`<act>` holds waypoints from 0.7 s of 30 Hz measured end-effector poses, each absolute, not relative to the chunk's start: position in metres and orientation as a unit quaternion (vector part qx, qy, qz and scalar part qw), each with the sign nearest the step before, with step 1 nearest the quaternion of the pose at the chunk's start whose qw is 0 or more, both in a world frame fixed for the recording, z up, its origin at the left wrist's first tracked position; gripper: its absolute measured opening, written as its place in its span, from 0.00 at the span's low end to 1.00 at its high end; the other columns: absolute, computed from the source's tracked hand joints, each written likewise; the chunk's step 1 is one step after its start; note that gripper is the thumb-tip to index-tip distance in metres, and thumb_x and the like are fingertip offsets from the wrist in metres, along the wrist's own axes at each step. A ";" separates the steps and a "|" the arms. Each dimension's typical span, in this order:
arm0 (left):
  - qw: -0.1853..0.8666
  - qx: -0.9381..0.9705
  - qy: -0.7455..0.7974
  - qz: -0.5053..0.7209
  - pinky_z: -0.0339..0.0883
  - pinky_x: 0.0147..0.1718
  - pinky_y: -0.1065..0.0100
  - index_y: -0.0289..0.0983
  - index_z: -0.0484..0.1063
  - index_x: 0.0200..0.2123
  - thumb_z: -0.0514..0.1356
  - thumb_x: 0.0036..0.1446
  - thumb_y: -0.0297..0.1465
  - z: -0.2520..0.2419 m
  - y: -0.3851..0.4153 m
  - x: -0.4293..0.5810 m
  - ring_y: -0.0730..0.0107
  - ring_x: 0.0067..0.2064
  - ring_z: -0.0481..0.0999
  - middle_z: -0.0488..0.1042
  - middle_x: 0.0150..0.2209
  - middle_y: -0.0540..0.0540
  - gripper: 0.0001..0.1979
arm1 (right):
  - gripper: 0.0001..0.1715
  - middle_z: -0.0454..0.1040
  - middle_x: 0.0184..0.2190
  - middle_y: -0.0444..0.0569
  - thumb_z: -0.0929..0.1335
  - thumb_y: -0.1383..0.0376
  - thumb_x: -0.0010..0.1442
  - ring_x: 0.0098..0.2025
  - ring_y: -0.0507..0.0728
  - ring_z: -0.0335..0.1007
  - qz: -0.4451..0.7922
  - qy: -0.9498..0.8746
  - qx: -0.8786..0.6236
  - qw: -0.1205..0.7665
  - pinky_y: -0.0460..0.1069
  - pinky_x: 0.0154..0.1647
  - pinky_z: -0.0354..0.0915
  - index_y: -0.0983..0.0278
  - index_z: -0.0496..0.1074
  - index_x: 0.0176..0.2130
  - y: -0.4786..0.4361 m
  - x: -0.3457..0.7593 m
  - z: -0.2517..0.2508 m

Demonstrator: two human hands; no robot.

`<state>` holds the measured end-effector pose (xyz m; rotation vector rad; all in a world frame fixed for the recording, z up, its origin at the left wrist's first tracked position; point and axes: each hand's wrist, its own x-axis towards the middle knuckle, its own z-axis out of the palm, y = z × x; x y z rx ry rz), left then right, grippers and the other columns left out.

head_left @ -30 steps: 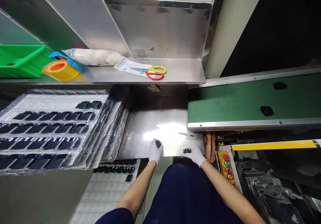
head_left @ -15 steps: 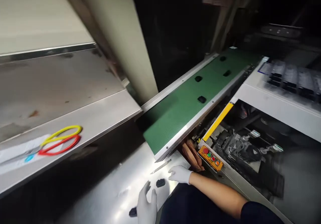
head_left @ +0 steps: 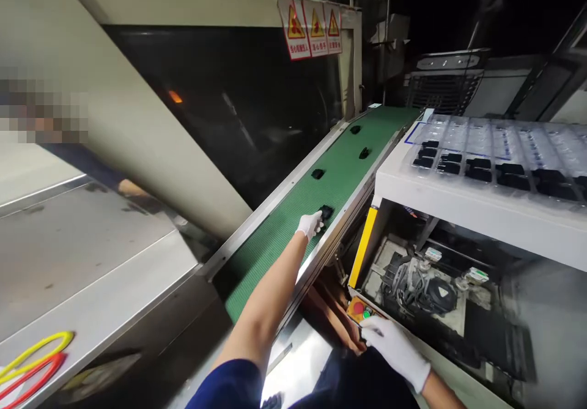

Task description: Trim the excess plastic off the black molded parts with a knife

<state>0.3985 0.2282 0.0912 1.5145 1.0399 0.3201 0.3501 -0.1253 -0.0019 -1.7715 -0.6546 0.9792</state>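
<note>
White-gloved L hand (head_left: 312, 224) at small blk angular part (head_left: 326, 212) on green ribbed conveyor belt (head_left: 266, 244); fingertips touching, pinch or not: can't tell. Best: grip edges, lift clear of silver metal rail (head_left: 349, 205). Part's underside hidden. White-gloved R hand (head_left: 397, 349) half-curled, overlaps orange button box (head_left: 359, 309); palm unseen.

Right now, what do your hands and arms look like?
The left hand and right hand wear white gloves reaching the wrists, no markings visible. A navy-blue sleeve leaves the left forearm bare; any right sleeve is out of view.
</note>
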 end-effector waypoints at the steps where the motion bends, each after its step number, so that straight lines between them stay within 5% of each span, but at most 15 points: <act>1: 0.596 0.650 0.451 0.137 0.66 0.25 0.73 0.32 0.73 0.39 0.57 0.72 0.43 0.092 0.229 0.411 0.79 0.24 0.68 0.72 0.30 0.52 0.19 | 0.15 0.80 0.32 0.47 0.67 0.57 0.60 0.36 0.58 0.75 0.404 -0.282 -0.726 0.480 0.50 0.39 0.66 0.62 0.80 0.37 -0.130 0.357 0.002; 8: 0.585 0.688 0.381 0.199 0.48 0.19 0.74 0.38 0.60 0.23 0.60 0.66 0.45 0.113 0.178 0.413 0.80 0.19 0.54 0.57 0.18 0.57 0.24 | 0.17 0.83 0.37 0.51 0.67 0.54 0.62 0.44 0.63 0.79 0.346 -0.241 -0.738 0.526 0.53 0.48 0.70 0.62 0.81 0.40 -0.137 0.394 0.014; 12: 0.606 0.733 0.285 0.119 0.50 0.19 0.72 0.39 0.63 0.23 0.66 0.56 0.52 0.107 0.106 0.354 0.77 0.18 0.58 0.64 0.17 0.55 0.26 | 0.26 0.81 0.53 0.55 0.73 0.49 0.58 0.58 0.66 0.76 0.372 -0.172 -0.626 0.663 0.57 0.63 0.67 0.62 0.79 0.51 -0.127 0.409 0.045; 14: 0.589 0.778 0.212 0.046 0.56 0.22 0.72 0.38 0.64 0.23 0.64 0.59 0.54 0.101 0.069 0.322 0.75 0.21 0.64 0.69 0.20 0.52 0.27 | 0.35 0.77 0.59 0.56 0.75 0.49 0.57 0.62 0.66 0.73 0.407 -0.193 -0.552 0.701 0.59 0.66 0.65 0.61 0.75 0.58 -0.121 0.412 0.063; 21: 0.639 0.728 0.245 0.038 0.59 0.23 0.69 0.39 0.69 0.25 0.56 0.64 0.57 0.103 0.024 0.246 0.70 0.21 0.68 0.73 0.21 0.47 0.28 | 0.29 0.82 0.43 0.51 0.82 0.56 0.47 0.48 0.62 0.78 0.492 -0.220 -0.580 0.611 0.55 0.52 0.72 0.64 0.80 0.47 -0.096 0.394 0.072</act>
